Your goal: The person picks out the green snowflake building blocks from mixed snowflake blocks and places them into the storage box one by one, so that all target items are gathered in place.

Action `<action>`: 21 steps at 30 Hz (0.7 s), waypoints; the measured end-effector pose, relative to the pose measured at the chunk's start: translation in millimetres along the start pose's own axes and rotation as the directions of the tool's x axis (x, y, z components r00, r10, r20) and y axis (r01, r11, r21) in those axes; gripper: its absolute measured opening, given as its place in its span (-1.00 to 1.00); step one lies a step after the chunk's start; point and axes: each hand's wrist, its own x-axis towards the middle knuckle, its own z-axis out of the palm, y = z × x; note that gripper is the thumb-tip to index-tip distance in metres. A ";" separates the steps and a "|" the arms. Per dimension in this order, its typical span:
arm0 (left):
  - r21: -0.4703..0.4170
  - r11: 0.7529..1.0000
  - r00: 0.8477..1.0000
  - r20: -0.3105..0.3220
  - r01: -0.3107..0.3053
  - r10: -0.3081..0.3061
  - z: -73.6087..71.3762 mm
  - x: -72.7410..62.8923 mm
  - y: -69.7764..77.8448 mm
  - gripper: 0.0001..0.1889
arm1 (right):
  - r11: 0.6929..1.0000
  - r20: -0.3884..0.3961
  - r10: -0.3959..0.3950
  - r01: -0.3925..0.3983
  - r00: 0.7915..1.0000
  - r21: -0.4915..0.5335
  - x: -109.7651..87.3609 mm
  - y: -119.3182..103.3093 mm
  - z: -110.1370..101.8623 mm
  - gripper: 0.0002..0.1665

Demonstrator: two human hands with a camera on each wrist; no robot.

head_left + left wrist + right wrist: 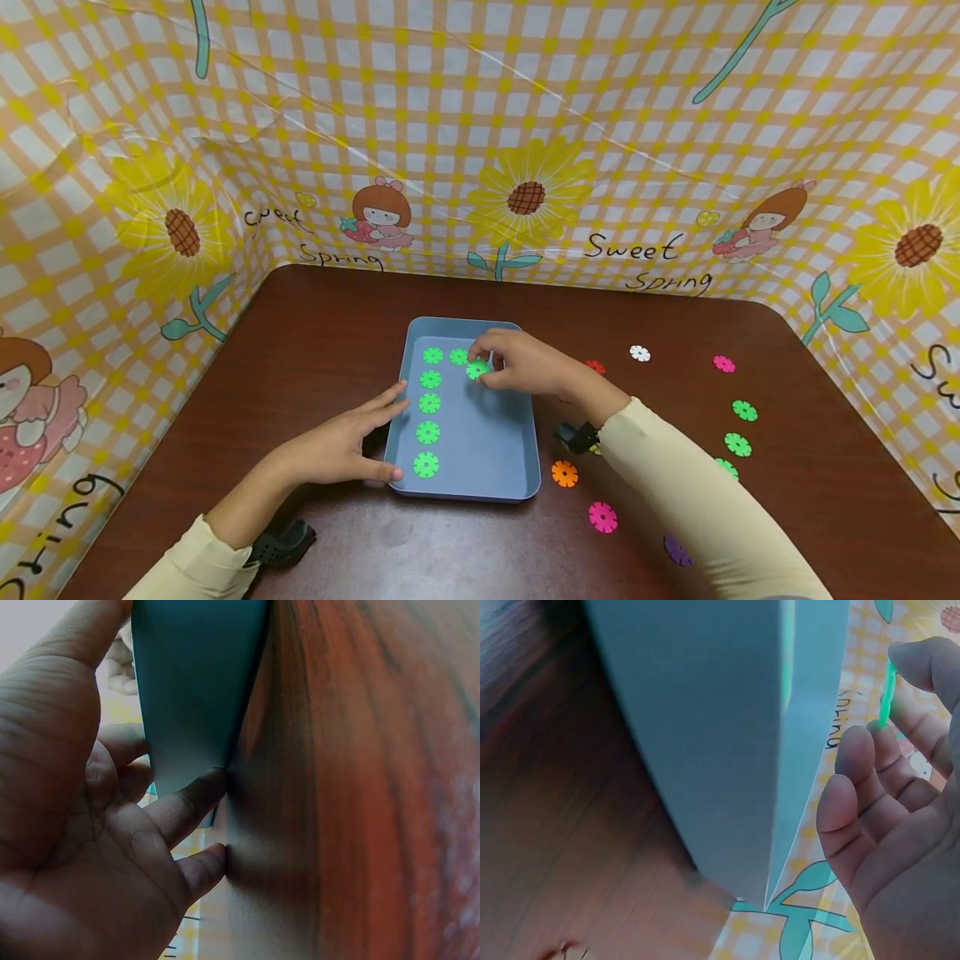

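A shallow blue-grey tray (480,442) lies on the table. Inside it, several green notched plastic discs (427,432) form a column along the left side, with another green disc (458,357) near the far end. Over the tray's far right part, my right hand (517,362) pinches a green notched disc (477,370) between thumb and fingers; in the right wrist view that disc (887,694) appears edge-on, above the rim. My left hand (330,446) has its fingers spread along the tray's left wall, touching it, and the left wrist view shows fingertips (212,781) low beside the wall.
Right of the tray lie loose discs: orange (565,473), pink (602,517), purple (677,549), white (640,353) and several green (737,444). The right forearm partly covers some. A checked, flower-printed cloth (480,108) rises behind and beside the brown table (315,333).
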 end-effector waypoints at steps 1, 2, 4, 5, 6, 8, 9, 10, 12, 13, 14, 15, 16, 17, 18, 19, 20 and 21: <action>0.002 1.000 1.000 -0.001 -0.005 0.005 -0.3 0.1 0.3 0.06 | 1.000 0.004 0.004 -0.004 1.000 0.007 2.5 -0.2 0.2 -0.70; 0.003 1.000 1.000 -0.001 -0.006 0.006 -0.4 0.1 0.3 0.05 | 1.000 0.003 0.006 -0.006 1.000 0.014 5.0 -0.4 0.2 -0.70; 0.007 1.000 1.000 -0.002 -0.012 0.012 -0.6 0.2 0.3 0.05 | 0.999 -0.003 0.022 -0.022 1.000 0.032 9.2 -0.2 0.2 -0.69; 0.008 1.000 1.000 -0.001 -0.013 0.013 -0.7 0.3 0.1 0.05 | 0.999 -0.010 0.029 -0.028 1.000 0.041 10.9 -0.3 0.1 -0.70; 0.007 1.000 1.000 -0.001 -0.013 0.013 -0.9 0.2 0.3 0.05 | 0.998 -0.018 0.035 -0.034 0.999 0.052 12.5 -0.6 -0.2 -0.70; 0.001 1.000 1.000 0.004 -0.005 0.005 -0.8 0.3 0.4 0.05 | 0.997 -0.032 0.047 -0.045 0.998 0.068 14.6 -0.6 -0.5 -0.70; 0.001 1.000 1.000 0.005 -0.003 0.003 -0.9 0.3 0.7 0.05 | 0.996 -0.035 0.054 -0.051 0.998 0.073 15.4 -0.7 -0.5 -0.70; -0.002 1.000 1.000 0.006 0.002 -0.002 -0.9 0.2 0.8 0.05 | 0.997 -0.039 0.053 -0.050 0.998 0.066 16.2 -1.0 -0.6 -0.70; -0.002 1.000 1.000 0.006 -0.002 0.002 -0.7 0.2 0.7 0.05 | 0.998 -0.033 0.041 -0.039 0.999 0.040 17.6 -2.2 -0.4 -0.70; -0.004 1.000 1.000 0.006 -0.001 0.001 -0.8 0.1 0.8 0.05 | 0.999 -0.030 0.037 -0.037 0.999 0.022 18.2 -2.8 -0.1 -0.70; -0.006 1.000 1.000 0.005 0.001 -0.001 -0.8 0.0 1.0 0.05 | 0.999 -0.028 0.035 -0.035 0.999 0.008 18.9 -3.6 0.2 -0.70; -0.006 1.000 1.000 0.003 0.001 -0.001 -0.8 -0.1 1.0 0.05 | 0.999 -0.026 0.034 -0.034 0.999 -0.005 19.3 -4.4 0.4 -0.70; -0.006 1.000 1.000 0.001 0.002 -0.002 -0.7 -0.1 0.9 0.05 | 0.999 -0.023 0.034 -0.034 0.999 -0.018 19.8 -5.1 0.8 -0.70; -0.005 1.000 1.000 0.000 0.002 -0.002 -0.6 -0.2 0.9 0.05 | 0.999 -0.023 0.036 -0.037 0.999 -0.024 20.2 -5.8 1.2 -0.70; -0.006 1.000 1.000 -0.001 0.004 -0.004 -0.6 -0.2 0.9 0.05 | 0.999 -0.026 0.044 -0.045 0.999 -0.022 20.7 -6.3 1.7 -0.70; -0.009 1.000 1.000 -0.003 0.006 -0.006 -0.6 -0.2 1.0 0.05 | 0.998 -0.034 0.050 -0.051 0.998 -0.021 21.1 -6.4 2.3 -0.71; -0.009 1.000 1.000 -0.005 0.007 -0.007 -0.5 -0.2 0.8 0.05 | 0.998 -0.042 0.056 -0.056 0.998 -0.017 21.4 -6.6 2.9 -0.71; -0.007 1.000 1.000 -0.006 0.002 -0.003 -0.4 -0.2 0.7 0.04 | 0.998 -0.051 0.061 -0.062 0.997 -0.016 21.8 -6.3 3.7 -0.72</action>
